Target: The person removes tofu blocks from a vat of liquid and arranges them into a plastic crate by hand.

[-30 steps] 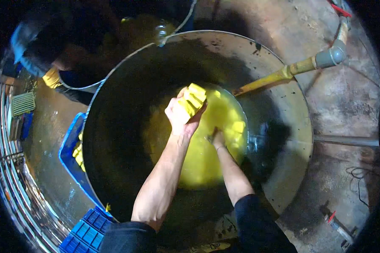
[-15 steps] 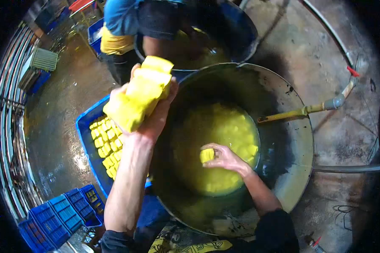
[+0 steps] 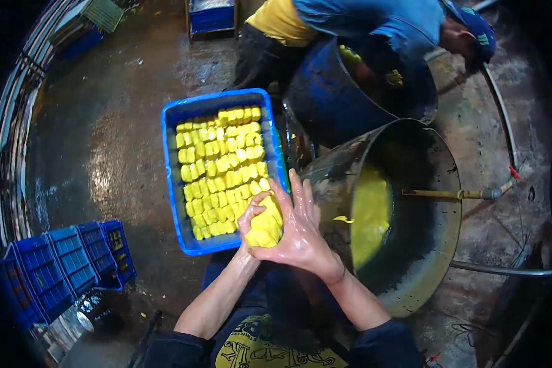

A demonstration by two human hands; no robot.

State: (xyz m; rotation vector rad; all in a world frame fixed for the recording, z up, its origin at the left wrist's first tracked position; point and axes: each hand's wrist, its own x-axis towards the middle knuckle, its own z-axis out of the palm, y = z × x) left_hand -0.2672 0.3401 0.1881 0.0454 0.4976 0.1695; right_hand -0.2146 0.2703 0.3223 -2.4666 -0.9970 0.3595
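A black shirt with yellow lettering (image 3: pixel 270 346) is seen nearest. Beyond it, a compact clump of moist, yellow, roughly squared blocks (image 3: pixel 265 224) is held above the near right corner of the tub below. It is clasped by the left hand (image 3: pixel 247 224), whose fingers are curled around its left side. On the right side, the right hand (image 3: pixel 297 236) is laid alongside, its fingers stretched out and slightly spread, its thumb bent across the near end; how firmly it is pressed cannot be told.

Beneath the hands, a rectangular blue plastic tub (image 3: pixel 173 178) is filled with neat rows of small yellow blocks (image 3: pixel 218 178), set close together from the near left corner up to the far right corner. By the tub's right edge stands a large round vat with a pale, stained inner wall (image 3: pixel 432 282), in which cloudy yellow liquid (image 3: pixel 371 214) is held. A yellowish-brown pipe (image 3: pixel 438 194) is led over its rim. To the left, slatted blue plastic crates (image 3: pixel 40 270) are lined up on the wet floor (image 3: pixel 116 153).

Farther off, a dark blue round vat (image 3: pixel 325 92) is leaned over by a co-worker in a blue shirt (image 3: pixel 368 21). Past the tub's far edge, a small blue box (image 3: pixel 211 17) is seen.
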